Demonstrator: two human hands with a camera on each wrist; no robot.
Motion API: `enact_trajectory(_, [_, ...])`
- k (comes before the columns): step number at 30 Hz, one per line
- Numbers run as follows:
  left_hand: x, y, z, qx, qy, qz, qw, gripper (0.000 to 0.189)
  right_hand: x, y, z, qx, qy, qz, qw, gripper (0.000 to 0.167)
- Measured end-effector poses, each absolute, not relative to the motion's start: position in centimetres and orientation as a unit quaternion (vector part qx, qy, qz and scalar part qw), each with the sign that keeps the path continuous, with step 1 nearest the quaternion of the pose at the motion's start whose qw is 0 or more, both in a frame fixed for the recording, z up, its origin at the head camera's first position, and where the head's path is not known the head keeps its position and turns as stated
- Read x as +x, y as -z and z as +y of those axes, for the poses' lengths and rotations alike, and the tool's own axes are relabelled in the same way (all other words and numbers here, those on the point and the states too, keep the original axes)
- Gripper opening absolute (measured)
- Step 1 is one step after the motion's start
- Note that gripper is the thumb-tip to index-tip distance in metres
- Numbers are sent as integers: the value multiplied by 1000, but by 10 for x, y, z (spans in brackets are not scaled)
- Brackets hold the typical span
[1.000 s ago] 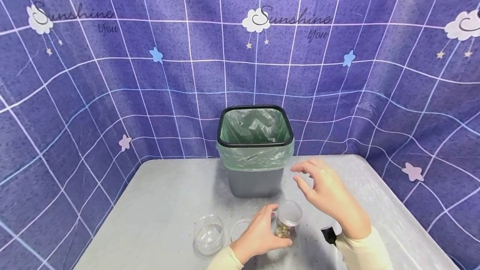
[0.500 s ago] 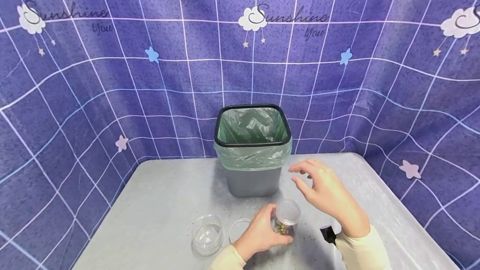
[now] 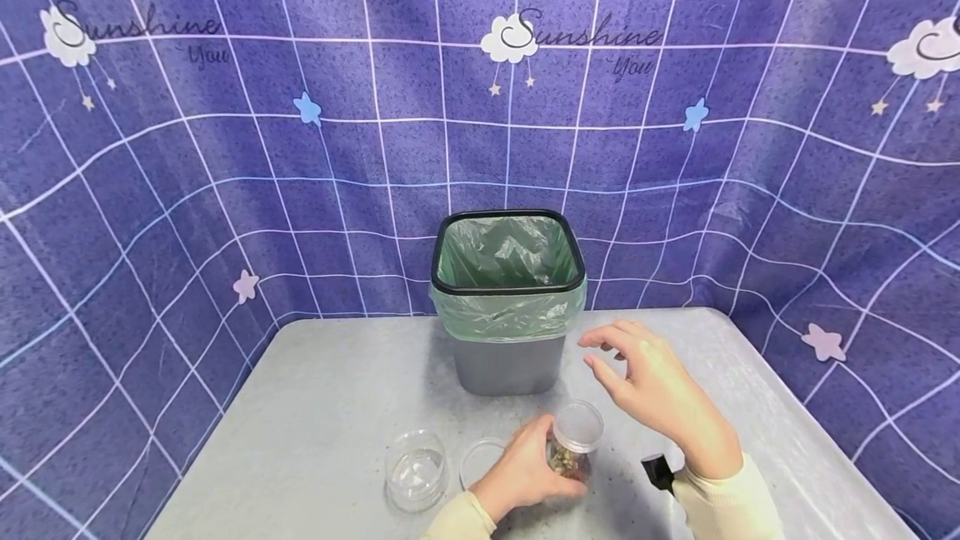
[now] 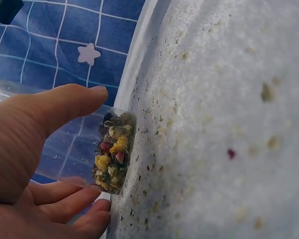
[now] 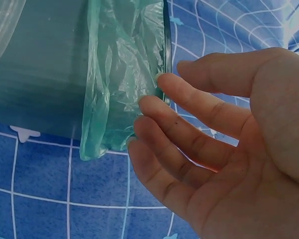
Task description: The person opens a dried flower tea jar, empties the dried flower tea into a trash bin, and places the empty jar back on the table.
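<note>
A clear plastic jar (image 3: 577, 432) with dried flowers (image 4: 113, 154) in its bottom stands upright on the table, in front of the bin. My left hand (image 3: 525, 469) holds it from the left, thumb on the near side and fingers on the far side. The left wrist view shows yellow, red and greenish buds through the jar's wall. Whether a lid covers the jar is hard to tell. My right hand (image 3: 648, 377) hovers right of the bin and beyond the jar, fingers loosely bent, holding nothing.
A grey bin (image 3: 510, 369) with a black rim and green liner (image 3: 517, 315) stands behind the jar. Left of my left hand lie a clear round lid (image 3: 476, 461) and a clear, short round container (image 3: 417, 473). Small crumbs (image 4: 231, 154) are scattered over the grey table (image 3: 337, 390).
My left hand has shifted slightly to the right against the jar. The right hand keeps its pose, and the jar stays in place.
</note>
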State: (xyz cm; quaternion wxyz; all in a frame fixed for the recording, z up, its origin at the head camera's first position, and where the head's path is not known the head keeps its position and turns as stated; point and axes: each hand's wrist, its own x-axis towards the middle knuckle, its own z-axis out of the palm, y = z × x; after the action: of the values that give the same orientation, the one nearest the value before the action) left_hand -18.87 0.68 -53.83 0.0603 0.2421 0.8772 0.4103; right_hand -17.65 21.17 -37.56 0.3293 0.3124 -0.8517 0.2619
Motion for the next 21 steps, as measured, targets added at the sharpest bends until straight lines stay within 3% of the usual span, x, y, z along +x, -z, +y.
enact_trajectory(6, [-188,541,9,239,-414,875,73,82,-176,377,213,309,-259,-854,329,23])
enact_trajectory(21, [-189,540,10,251,-435,863,63,68,-176,375,218,294,-251,-864,322,22])
